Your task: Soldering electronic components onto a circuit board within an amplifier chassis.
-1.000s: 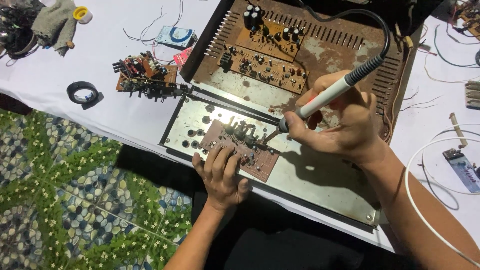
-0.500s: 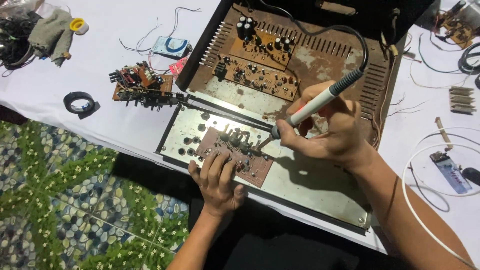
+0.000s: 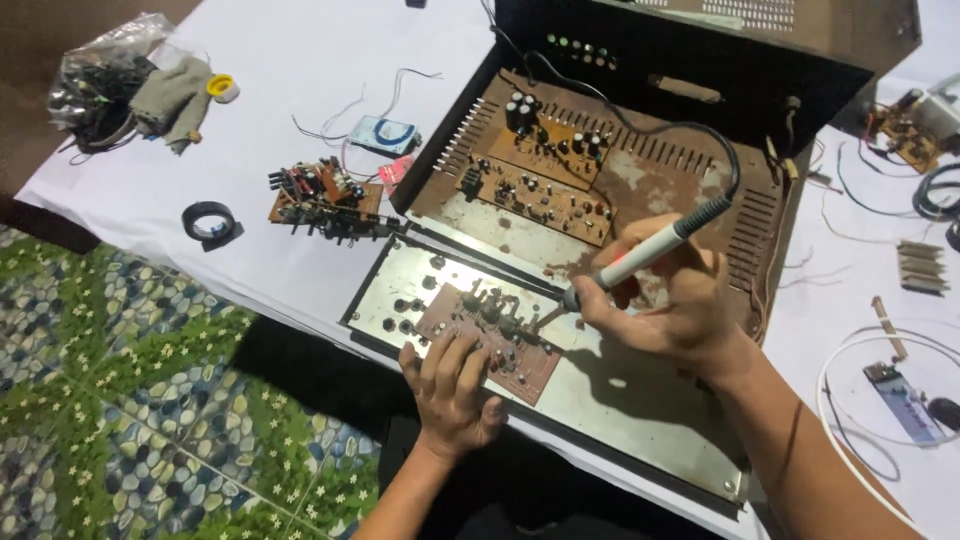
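1. Soldering on the small brown circuit board (image 3: 488, 340) is the step in hand; landmark for all places below is that board.
2. Left of the board, well apart: roll of black tape (image 3: 209, 221) on the white table (image 3: 150, 190); nearer, up-left of the board, a loose brown board with knob shafts (image 3: 322, 198).
3. Left hand (image 3: 455, 395) sits at the board's near edge, fingers spread flat and pressing on the board, gripping nothing, just pinning it down onto the silver front panel (image 3: 620, 395) under it.
4. Doing it well, my read: keep that left hand pressing flat so the board can't slide, fingertips kept back from the hot tip.
5. Right of the board: right hand (image 3: 665, 300) closed in a pen grip round the white soldering iron (image 3: 640, 258), tip slanting down-left.
6. Iron tip looks to be touching or just beside the board's upper right edge; can't tell exact contact.
7. Judgement: hold the tip steady on the one joint, heel of the hand rested on the panel, black cord kept off the parts.
8. Behind the board: open rusty chassis (image 3: 660, 185) with larger boards.
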